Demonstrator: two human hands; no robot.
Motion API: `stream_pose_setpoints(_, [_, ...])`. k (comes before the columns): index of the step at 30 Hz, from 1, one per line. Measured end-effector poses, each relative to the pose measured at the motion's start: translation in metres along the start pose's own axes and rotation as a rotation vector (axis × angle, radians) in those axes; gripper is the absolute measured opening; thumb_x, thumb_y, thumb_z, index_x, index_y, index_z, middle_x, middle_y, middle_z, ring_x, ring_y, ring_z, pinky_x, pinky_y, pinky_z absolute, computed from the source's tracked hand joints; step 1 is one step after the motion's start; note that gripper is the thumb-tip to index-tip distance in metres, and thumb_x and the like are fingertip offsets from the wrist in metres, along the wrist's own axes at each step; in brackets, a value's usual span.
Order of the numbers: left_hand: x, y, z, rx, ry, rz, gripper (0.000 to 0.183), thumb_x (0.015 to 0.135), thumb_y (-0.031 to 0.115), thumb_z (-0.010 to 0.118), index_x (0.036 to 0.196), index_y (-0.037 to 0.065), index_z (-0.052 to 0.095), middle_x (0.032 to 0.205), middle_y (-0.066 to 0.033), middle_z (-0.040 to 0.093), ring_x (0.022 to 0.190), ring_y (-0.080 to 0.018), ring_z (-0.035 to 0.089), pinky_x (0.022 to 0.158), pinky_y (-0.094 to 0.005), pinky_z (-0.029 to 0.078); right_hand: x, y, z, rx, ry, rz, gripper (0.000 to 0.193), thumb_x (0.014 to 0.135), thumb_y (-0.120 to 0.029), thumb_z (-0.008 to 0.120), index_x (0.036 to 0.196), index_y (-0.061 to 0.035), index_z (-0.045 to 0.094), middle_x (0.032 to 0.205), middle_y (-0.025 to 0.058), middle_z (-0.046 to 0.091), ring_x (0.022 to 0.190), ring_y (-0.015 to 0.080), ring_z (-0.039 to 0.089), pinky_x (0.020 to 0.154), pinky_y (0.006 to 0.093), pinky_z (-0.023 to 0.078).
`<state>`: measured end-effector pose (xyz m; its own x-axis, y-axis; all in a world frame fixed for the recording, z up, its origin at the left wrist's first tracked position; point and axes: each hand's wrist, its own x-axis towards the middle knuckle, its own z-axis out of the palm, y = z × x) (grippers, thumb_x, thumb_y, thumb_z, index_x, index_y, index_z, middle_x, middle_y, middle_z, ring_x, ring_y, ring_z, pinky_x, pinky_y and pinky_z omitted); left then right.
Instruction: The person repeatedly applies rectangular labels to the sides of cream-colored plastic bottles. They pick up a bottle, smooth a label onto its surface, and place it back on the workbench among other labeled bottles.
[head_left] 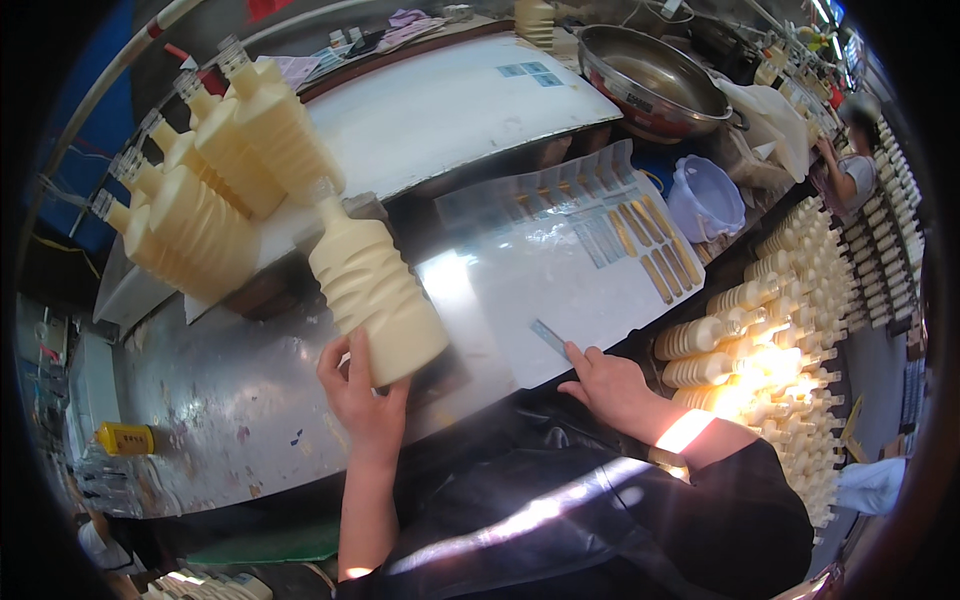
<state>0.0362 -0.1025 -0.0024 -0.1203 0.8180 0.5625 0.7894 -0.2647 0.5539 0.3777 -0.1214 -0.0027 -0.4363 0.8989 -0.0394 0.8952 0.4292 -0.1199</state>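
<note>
A cream plastic bottle [375,285] with wavy ridges and a clear neck lies tilted over the metal table. My left hand [362,385] grips it around its base, with fingers on the side nearest me. To the right, my right hand [605,380] pinches a small translucent bluish strip [548,336], which looks like a label, between thumb and forefinger. Under that strip spreads a glossy white sheet [520,300]. Farther back on the sheet lie several gold strips [665,260] and several pale blue strips [600,240] in rows.
Several cream bottles [215,200] stand at the back left. Behind the sheet is a raised white board [450,110], with a wide metal basin [655,80] and a lavender bucket [705,200] to its right. Many bottles [740,350] are stacked at right. A yellow container [125,438] sits far left.
</note>
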Motion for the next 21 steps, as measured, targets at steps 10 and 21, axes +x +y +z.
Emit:
stream_pose_setpoints(10, [0.036, 0.0, 0.0, -0.367, -0.01, -0.357, 0.086, 0.096, 0.029, 0.068, 0.162, 0.0, 0.021, 0.151, -0.0196, 0.04, 0.136, -0.0306, 0.045, 0.113, -0.043, 0.039, 0.014, 0.022, -0.009, 0.356, -0.013, -0.166, 0.009, 0.084, -0.013, 0.075, 0.09, -0.0072, 0.076, 0.079, 0.0077, 0.065, 0.069, 0.0253, 0.068, 0.064, 0.0385, 0.055])
stream_pose_setpoints(21, [0.068, 0.009, 0.004, -0.773, -0.06, -0.687, 0.093, 0.087, 0.007, 0.071, 0.161, 0.001, 0.016, 0.153, -0.0216, 0.041, 0.134, -0.0303, 0.053, 0.109, -0.0391, 0.048, 0.22, -0.046, -0.119, 0.957, -0.135, -0.08, 0.022, 0.086, -0.013, 0.071, 0.102, -0.0026, 0.081, 0.083, 0.008, 0.075, 0.071, 0.0096, 0.065, 0.065, 0.0299, 0.053])
